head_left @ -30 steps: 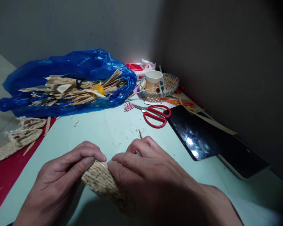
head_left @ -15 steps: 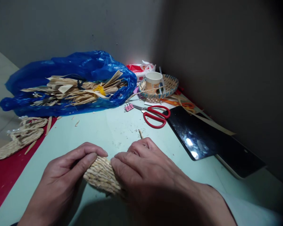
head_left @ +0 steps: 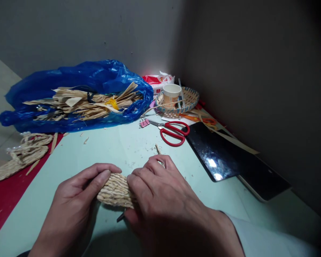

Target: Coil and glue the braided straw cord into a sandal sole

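Observation:
Both hands grip a small woven straw piece (head_left: 116, 191) with rows of twisted strands, above the pale green tabletop. My left hand (head_left: 77, 196) pinches its left end between thumb and fingers. My right hand (head_left: 160, 192) is closed over its right end, which stays hidden beneath the palm. From below the right thumb pokes the dark tip of a thin object (head_left: 121, 216); its kind cannot be told. A short straw end (head_left: 157, 149) sticks up beyond the right knuckles.
Behind lies a blue plastic bag (head_left: 96, 73) with bundled dry husks (head_left: 77, 101). Red-handled scissors (head_left: 173, 137), a pink binder clip (head_left: 144, 123), and a shallow basket (head_left: 191, 98) with a paper cup (head_left: 172, 94) are nearby. Two dark tablets (head_left: 214, 153) lie right; a woven straw slipper (head_left: 18, 160) left.
The woven piece has tilted so its rows run more level. The dark tip now shows more below my right hand. The view has shifted slightly.

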The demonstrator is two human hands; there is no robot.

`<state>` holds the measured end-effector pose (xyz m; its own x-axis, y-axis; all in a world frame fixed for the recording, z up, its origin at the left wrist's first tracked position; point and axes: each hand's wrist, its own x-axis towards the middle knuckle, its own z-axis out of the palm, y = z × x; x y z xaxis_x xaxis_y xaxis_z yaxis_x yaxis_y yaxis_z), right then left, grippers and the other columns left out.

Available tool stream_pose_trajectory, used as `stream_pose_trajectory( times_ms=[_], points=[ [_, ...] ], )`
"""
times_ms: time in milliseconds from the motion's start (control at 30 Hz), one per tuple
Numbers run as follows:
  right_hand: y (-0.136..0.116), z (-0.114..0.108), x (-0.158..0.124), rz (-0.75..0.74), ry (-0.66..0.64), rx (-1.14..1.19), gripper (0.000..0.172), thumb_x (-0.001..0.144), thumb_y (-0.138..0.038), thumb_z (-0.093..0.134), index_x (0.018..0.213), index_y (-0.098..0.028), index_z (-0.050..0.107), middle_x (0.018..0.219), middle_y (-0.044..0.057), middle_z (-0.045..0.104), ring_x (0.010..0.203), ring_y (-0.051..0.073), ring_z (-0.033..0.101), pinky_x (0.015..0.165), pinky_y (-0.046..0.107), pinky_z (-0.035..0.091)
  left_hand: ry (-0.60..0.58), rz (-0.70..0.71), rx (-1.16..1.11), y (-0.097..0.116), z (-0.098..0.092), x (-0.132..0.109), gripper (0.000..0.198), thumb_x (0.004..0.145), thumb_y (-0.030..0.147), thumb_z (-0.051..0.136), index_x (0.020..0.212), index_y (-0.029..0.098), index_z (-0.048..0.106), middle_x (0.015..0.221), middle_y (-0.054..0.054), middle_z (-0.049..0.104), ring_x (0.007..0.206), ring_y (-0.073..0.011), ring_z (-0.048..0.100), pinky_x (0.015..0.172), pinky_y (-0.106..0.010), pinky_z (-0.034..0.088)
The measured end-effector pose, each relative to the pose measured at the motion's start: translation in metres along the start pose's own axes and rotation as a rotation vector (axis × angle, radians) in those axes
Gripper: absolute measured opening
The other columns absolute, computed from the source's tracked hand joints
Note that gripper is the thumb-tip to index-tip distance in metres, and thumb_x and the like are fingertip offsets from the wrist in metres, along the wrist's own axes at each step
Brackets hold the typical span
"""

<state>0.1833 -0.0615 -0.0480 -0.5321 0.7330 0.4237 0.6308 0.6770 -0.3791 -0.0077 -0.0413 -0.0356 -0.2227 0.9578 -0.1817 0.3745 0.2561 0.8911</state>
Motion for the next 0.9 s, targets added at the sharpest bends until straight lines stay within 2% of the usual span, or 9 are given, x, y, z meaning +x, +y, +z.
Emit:
stream_pose_trajectory(
  times_ms=[200, 300, 400, 467, 533, 633, 700, 800, 900],
  points=[
    [0.003, 0.008, -0.002, -0.005, 0.051, -0.074, 0.016, 0.083, -0.012, 0.064, 0.099, -0.010, 0.069, 0.087, 0.008, 0.067, 0.084, 0.028, 0.054, 0.097, 0.053, 0.043, -0.119, 0.042, 0.053, -0.018, -0.008, 0.008, 0.028, 0.074, 0.062, 0.079, 0.085, 0.036, 0.083, 0.095, 0.003, 0.083, 0.085, -0.0212, 0.075, 0.073, -0.023, 0.062],
    [0.002, 0.005, -0.002, 0.005, 0.072, -0.065, 0.015, 0.087, -0.016, 0.064, 0.099, -0.009, 0.070, 0.087, 0.008, 0.068, 0.087, 0.028, 0.054, 0.104, 0.052, 0.040, -0.071, 0.078, 0.020, -0.020, -0.006, 0.007, 0.029, 0.074, 0.063, 0.079, 0.085, 0.036, 0.082, 0.093, 0.004, 0.083, 0.085, -0.0201, 0.075, 0.074, -0.022, 0.061],
    [0.001, -0.002, -0.002, 0.049, 0.016, -0.026, 0.015, 0.091, -0.020, 0.065, 0.099, -0.009, 0.070, 0.088, 0.008, 0.067, 0.091, 0.028, 0.054, 0.110, 0.050, 0.037, -0.077, 0.138, 0.013, -0.016, -0.005, 0.006, 0.029, 0.079, 0.064, 0.074, 0.085, 0.036, 0.081, 0.092, 0.005, 0.082, 0.083, -0.0188, 0.075, 0.071, -0.020, 0.061],
    [0.003, -0.008, -0.003, 0.050, -0.021, 0.000, 0.016, 0.092, -0.022, 0.064, 0.101, -0.009, 0.069, 0.091, 0.009, 0.066, 0.094, 0.028, 0.053, 0.111, 0.049, 0.037, -0.148, 0.232, 0.072, -0.015, -0.007, 0.007, 0.028, 0.084, 0.062, 0.070, 0.090, 0.037, 0.080, 0.095, 0.006, 0.081, 0.087, -0.0183, 0.075, 0.072, -0.018, 0.060],
    [0.006, -0.012, -0.003, 0.036, -0.032, 0.028, 0.019, 0.094, -0.023, 0.059, 0.103, -0.009, 0.068, 0.095, 0.010, 0.066, 0.095, 0.028, 0.052, 0.109, 0.049, 0.038, -0.184, 0.368, 0.152, -0.014, -0.010, 0.007, 0.025, 0.090, 0.060, 0.065, 0.098, 0.041, 0.078, 0.104, 0.008, 0.079, 0.101, -0.0180, 0.073, 0.082, -0.017, 0.058],
    [0.011, -0.017, -0.003, -0.003, -0.023, 0.082, 0.024, 0.095, -0.023, 0.054, 0.108, -0.008, 0.066, 0.099, 0.011, 0.067, 0.095, 0.027, 0.053, 0.104, 0.051, 0.041, -0.142, 0.564, 0.263, -0.016, -0.015, 0.004, 0.026, 0.097, 0.058, 0.057, 0.115, 0.048, 0.071, 0.128, 0.011, 0.071, 0.125, -0.0168, 0.064, 0.103, -0.019, 0.049],
    [0.013, -0.018, -0.002, -0.027, -0.008, 0.100, 0.026, 0.094, -0.022, 0.054, 0.111, -0.007, 0.066, 0.099, 0.012, 0.067, 0.094, 0.028, 0.053, 0.101, 0.052, 0.041, -0.131, 0.678, 0.352, -0.018, -0.016, 0.000, 0.031, 0.098, 0.059, 0.054, 0.126, 0.049, 0.064, 0.141, 0.011, 0.061, 0.133, -0.0171, 0.058, 0.109, -0.021, 0.045],
    [0.013, -0.016, -0.002, -0.057, 0.011, 0.071, 0.026, 0.093, -0.021, 0.054, 0.110, -0.006, 0.067, 0.097, 0.013, 0.067, 0.092, 0.029, 0.053, 0.101, 0.055, 0.042, -0.160, 0.854, 0.465, -0.020, -0.014, -0.006, 0.039, 0.099, 0.056, 0.055, 0.136, 0.043, 0.058, 0.149, 0.005, 0.052, 0.136, -0.0203, 0.052, 0.110, -0.026, 0.045],
    [0.012, -0.013, -0.003, -0.064, 0.007, 0.007, 0.026, 0.093, -0.021, 0.056, 0.110, -0.005, 0.067, 0.095, 0.013, 0.067, 0.092, 0.029, 0.052, 0.101, 0.054, 0.043, -0.154, 1.020, 0.551, -0.023, -0.011, -0.007, 0.038, 0.100, 0.042, 0.059, 0.138, 0.035, 0.056, 0.148, -0.002, 0.052, 0.138, -0.0244, 0.049, 0.112, -0.033, 0.043]
  ],
)
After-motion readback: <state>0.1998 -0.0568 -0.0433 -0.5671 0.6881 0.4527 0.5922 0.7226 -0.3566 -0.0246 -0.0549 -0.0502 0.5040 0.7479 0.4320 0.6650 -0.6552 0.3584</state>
